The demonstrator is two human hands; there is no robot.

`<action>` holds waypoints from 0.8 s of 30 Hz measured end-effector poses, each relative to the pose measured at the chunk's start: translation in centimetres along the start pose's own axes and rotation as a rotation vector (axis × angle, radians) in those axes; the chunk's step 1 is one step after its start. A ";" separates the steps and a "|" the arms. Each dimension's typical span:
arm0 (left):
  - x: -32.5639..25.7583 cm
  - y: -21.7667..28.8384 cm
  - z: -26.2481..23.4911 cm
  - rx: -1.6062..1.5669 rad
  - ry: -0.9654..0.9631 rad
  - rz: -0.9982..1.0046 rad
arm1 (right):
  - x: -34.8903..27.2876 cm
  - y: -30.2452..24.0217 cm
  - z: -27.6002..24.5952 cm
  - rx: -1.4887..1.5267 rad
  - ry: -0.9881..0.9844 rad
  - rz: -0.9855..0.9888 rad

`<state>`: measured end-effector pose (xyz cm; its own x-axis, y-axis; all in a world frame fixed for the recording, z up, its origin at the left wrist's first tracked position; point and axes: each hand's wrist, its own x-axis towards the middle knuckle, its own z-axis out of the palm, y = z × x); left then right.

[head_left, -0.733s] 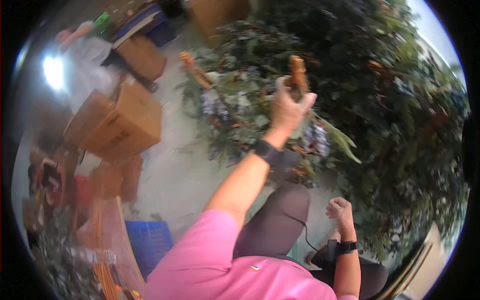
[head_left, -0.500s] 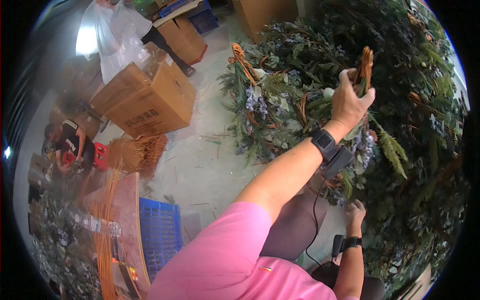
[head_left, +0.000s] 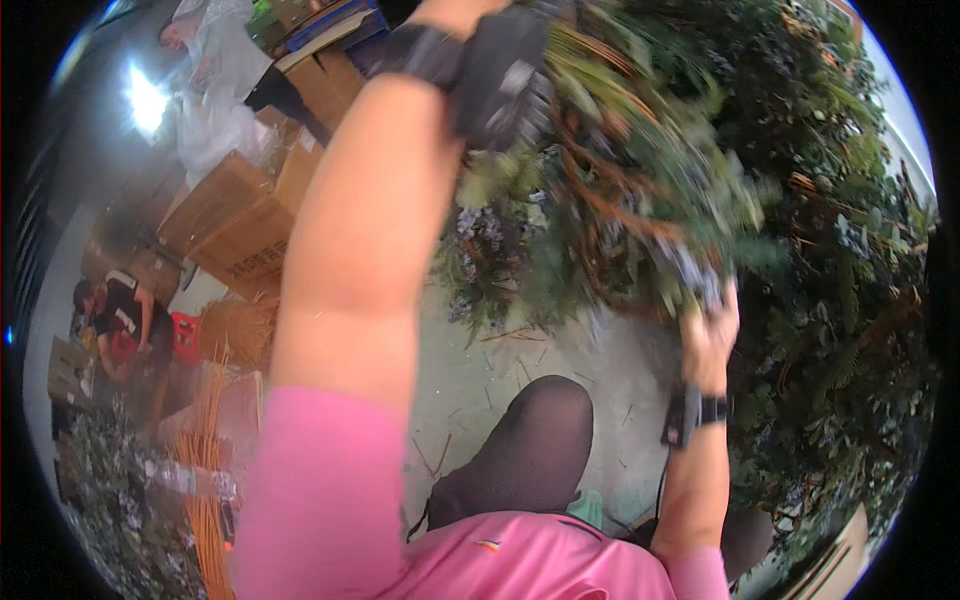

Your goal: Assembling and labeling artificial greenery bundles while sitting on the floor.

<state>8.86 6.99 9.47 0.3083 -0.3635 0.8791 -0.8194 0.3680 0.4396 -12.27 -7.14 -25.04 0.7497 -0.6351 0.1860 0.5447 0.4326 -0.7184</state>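
Observation:
An artificial greenery wreath, with bent brown twigs, green sprigs and bluish berry clusters, is smeared by motion ahead of me. My right hand grips its near edge, with the fingers up among the leaves and berries. My left arm stretches far forward, and a black device is strapped at its wrist. Only a bit of my left hand shows at the top edge, beside the wreath's far side. Its fingers are cut off from view. A strap with a small black device also sits on my right wrist.
A large heap of similar greenery fills the right side. At left are an open cardboard box, twig bundles and long thin sticks. One person sits at far left; another stands behind the box with clear plastic.
My left hand has moved forward and left to the top edge. My right hand has risen from beside my leg to the wreath's near edge. The wreath has moved with them.

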 end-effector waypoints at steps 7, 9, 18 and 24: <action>-17.6 -2.5 1.3 0.144 -0.051 -0.543 | 3.8 -0.2 6.6 -0.387 0.138 0.037; -23.8 -4.9 1.7 0.005 -0.197 -0.763 | 0.7 2.1 2.6 -0.495 0.012 0.031; -29.9 -1.2 18.9 -0.326 -0.622 -0.915 | -10.1 -11.2 -3.5 -0.423 0.335 0.276; -29.6 2.0 25.7 -0.344 -0.844 -1.015 | -19.7 -25.9 -6.4 -0.433 0.435 -0.207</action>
<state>-14.31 -3.53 -20.39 0.2090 -0.9612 -0.1801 -0.2117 -0.2243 0.9512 -43.58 -9.93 -14.42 0.3749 -0.9185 0.1262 0.3924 0.0339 -0.9192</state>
